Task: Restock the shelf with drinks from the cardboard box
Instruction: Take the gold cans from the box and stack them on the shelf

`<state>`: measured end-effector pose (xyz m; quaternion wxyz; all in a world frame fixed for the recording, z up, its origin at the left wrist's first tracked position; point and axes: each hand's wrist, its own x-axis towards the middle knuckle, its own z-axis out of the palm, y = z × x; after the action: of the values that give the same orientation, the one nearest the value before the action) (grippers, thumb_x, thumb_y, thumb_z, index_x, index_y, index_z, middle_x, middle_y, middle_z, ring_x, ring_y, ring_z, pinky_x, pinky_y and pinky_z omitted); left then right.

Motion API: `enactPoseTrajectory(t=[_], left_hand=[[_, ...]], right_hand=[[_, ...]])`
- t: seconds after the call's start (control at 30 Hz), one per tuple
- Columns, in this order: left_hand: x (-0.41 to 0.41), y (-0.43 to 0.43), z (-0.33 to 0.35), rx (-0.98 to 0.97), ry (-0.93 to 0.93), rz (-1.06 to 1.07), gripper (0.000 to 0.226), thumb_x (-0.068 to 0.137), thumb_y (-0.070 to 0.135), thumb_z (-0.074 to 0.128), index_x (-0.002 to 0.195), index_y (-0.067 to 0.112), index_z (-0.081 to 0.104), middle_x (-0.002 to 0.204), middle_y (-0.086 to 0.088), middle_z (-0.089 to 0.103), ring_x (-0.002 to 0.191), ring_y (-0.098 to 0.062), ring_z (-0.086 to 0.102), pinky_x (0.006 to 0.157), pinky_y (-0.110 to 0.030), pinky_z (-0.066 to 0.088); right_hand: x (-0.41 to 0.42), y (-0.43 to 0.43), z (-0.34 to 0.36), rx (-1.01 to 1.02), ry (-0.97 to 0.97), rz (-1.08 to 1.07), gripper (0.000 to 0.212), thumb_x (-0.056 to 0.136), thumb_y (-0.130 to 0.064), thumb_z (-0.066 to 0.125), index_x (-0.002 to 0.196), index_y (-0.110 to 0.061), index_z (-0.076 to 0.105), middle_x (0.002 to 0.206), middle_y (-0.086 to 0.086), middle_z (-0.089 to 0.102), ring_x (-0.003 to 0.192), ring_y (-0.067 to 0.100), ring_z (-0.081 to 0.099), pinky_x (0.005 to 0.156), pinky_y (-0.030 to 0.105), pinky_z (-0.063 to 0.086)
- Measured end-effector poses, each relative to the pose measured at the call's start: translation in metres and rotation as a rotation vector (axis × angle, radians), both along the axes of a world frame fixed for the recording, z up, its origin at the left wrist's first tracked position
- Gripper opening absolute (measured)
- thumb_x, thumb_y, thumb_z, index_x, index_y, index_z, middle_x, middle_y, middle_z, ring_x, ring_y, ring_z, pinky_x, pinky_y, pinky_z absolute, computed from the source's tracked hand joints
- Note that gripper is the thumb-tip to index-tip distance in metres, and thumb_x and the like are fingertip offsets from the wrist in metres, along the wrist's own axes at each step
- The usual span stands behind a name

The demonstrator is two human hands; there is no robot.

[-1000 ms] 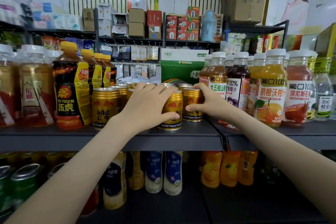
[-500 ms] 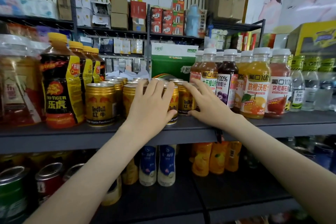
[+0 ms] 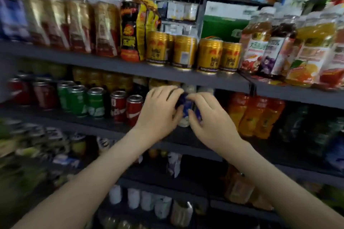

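Note:
The view is blurred by motion. My left hand [image 3: 160, 113] and my right hand [image 3: 210, 122] are together at the middle shelf [image 3: 89, 123], both closed around a blue-and-white bottle [image 3: 187, 110] standing there. Fingers of both hands wrap its sides and hide most of it. White bottle tops [image 3: 189, 87] show just behind it. On the shelf above, a row of gold energy-drink cans [image 3: 184, 52] stands upright, apart from my hands. The cardboard box is out of view.
Red and green soda cans [image 3: 95, 102] stand left of my hands, orange drink bottles [image 3: 253, 115] to the right. Juice bottles [image 3: 279, 44] and tall tea bottles [image 3: 78, 22] fill the upper shelf [image 3: 111, 65]. Lower shelves hold more bottles [image 3: 149, 201].
Both hands left the gold cans on the upper shelf and dropped to the middle shelf, closing on a blue-and-white bottle. The camera tilted down.

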<state>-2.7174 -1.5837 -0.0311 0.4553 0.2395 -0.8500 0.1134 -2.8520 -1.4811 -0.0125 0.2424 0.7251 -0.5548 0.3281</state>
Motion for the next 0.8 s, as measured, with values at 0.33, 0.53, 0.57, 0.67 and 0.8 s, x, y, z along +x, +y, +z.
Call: enactPoseTrajectory(t=[0.33, 0.53, 0.57, 0.67, 0.8], left_hand=[[0.254, 0.087, -0.178, 0.793, -0.351, 0.527, 0.047, 0.096, 0.030, 0.047, 0.139, 0.013, 0.039, 0.126, -0.006, 0.052, 0.114, -0.024, 0.051, 0.084, -0.032, 0.045], [0.392, 0.105, -0.226, 1.016, -0.344, 0.849, 0.050, 0.096, 0.032, 0.044, 0.142, 0.013, 0.036, 0.130, -0.010, 0.050, 0.116, -0.029, 0.051, 0.085, -0.035, 0.045], [0.414, 0.106, -0.234, 1.052, -0.338, 0.888, 0.052, 0.096, 0.032, 0.044, 0.143, 0.013, 0.034, 0.132, -0.010, 0.049, 0.116, -0.029, 0.051, 0.084, -0.035, 0.046], [0.484, 0.108, -0.262, 1.169, -0.295, 0.991, 0.052, 0.096, 0.032, 0.044, 0.143, 0.015, 0.032, 0.132, -0.008, 0.048, 0.113, -0.027, 0.052, 0.080, -0.034, 0.047], [0.581, 0.098, -0.288, 1.292, -0.247, 1.089, 0.051, 0.096, 0.028, 0.040, 0.144, 0.014, 0.030, 0.131, -0.009, 0.048, 0.113, -0.029, 0.051, 0.086, -0.038, 0.048]], right_hand=[[0.205, -0.034, -0.165, 0.610, -0.064, 0.465, 0.040, 0.098, -0.020, 0.048, 0.137, -0.015, 0.044, 0.126, 0.000, 0.050, 0.100, 0.014, 0.055, 0.068, 0.020, 0.041], [0.343, -0.070, -0.213, 0.841, 0.021, 0.659, 0.040, 0.099, -0.021, 0.046, 0.139, -0.020, 0.040, 0.131, -0.004, 0.045, 0.104, 0.015, 0.054, 0.068, 0.023, 0.039], [0.366, -0.079, -0.220, 0.864, 0.033, 0.684, 0.040, 0.099, -0.021, 0.046, 0.139, -0.019, 0.040, 0.131, -0.003, 0.045, 0.103, 0.016, 0.054, 0.069, 0.025, 0.041], [0.439, -0.109, -0.245, 0.935, 0.090, 0.730, 0.039, 0.100, -0.023, 0.044, 0.138, -0.020, 0.039, 0.126, -0.002, 0.046, 0.091, 0.014, 0.054, 0.068, 0.028, 0.045], [0.538, -0.150, -0.283, 1.026, 0.162, 0.761, 0.040, 0.100, -0.024, 0.043, 0.139, -0.020, 0.039, 0.131, -0.002, 0.044, 0.099, 0.018, 0.056, 0.076, 0.035, 0.050]])
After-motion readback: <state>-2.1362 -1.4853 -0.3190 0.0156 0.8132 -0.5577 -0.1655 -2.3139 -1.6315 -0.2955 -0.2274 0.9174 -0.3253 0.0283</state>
